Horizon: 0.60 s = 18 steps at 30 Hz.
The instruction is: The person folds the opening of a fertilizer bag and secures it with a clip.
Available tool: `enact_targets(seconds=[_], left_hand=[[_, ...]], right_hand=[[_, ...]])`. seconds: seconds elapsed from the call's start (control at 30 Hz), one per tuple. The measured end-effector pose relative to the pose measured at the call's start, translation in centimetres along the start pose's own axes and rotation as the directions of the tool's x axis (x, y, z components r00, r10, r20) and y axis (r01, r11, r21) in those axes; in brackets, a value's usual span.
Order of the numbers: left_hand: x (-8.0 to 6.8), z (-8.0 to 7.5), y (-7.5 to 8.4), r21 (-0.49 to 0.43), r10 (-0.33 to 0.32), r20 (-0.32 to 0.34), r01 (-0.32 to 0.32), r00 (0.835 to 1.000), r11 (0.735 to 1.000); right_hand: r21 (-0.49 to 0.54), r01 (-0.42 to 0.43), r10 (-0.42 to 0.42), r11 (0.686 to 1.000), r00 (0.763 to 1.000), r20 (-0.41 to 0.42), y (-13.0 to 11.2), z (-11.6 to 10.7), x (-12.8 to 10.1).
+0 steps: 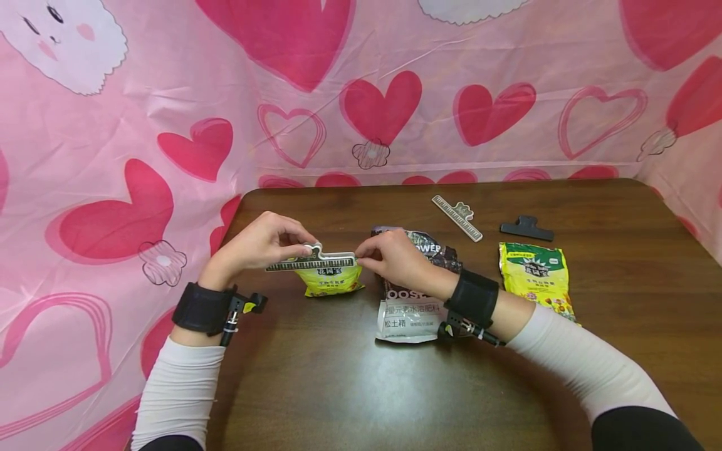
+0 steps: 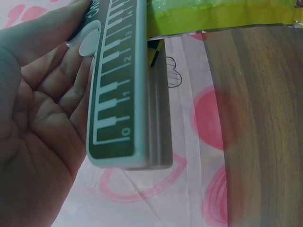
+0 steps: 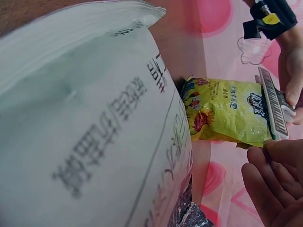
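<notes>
My left hand (image 1: 265, 241) pinches the handle of a white bag clip (image 1: 309, 264) printed with black piano keys and ruler numbers. The clip lies across the top of a yellow fertilizer bag (image 1: 331, 283), and both stand out from the palm in the left wrist view. On the bag's other side, my right hand (image 1: 395, 257) pinches its top corner between thumb and forefinger. The right wrist view shows that corner just beside the end of the clip, with flowers printed on the lower part of the yellow bag (image 3: 227, 111).
A dark-and-white fertilizer bag (image 1: 410, 321) lies under my right forearm. Further right is a green-and-yellow bag (image 1: 536, 275). Behind it lie a black clip (image 1: 527, 228) and another piano-key clip (image 1: 458, 218). Pink heart-patterned cloth (image 1: 282, 94) surrounds the wooden table (image 1: 338, 388).
</notes>
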<state>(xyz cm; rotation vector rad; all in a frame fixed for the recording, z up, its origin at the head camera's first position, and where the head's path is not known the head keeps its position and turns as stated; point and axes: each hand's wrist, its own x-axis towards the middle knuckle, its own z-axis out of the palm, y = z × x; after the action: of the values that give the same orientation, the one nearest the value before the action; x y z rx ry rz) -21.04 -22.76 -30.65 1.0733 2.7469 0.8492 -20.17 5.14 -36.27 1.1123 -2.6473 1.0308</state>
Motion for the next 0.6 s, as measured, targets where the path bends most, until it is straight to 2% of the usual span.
enact_targets(seconds=[0.2,0.6], left_hand=[[0.26,0.25,0.08,-0.009,-0.005,0.013,0.005,1.000,1.000],[0.62,0.54,0.15,-0.001,-0.005,0.016,0.005,1.000,1.000]], right_hand=[[0.104,-0.053,0.055,0.993,0.998,-0.017,-0.10,0.08,-0.04],[0.140,-0.094,0.095,0.986,0.995,-0.002,-0.14,-0.06,-0.08]])
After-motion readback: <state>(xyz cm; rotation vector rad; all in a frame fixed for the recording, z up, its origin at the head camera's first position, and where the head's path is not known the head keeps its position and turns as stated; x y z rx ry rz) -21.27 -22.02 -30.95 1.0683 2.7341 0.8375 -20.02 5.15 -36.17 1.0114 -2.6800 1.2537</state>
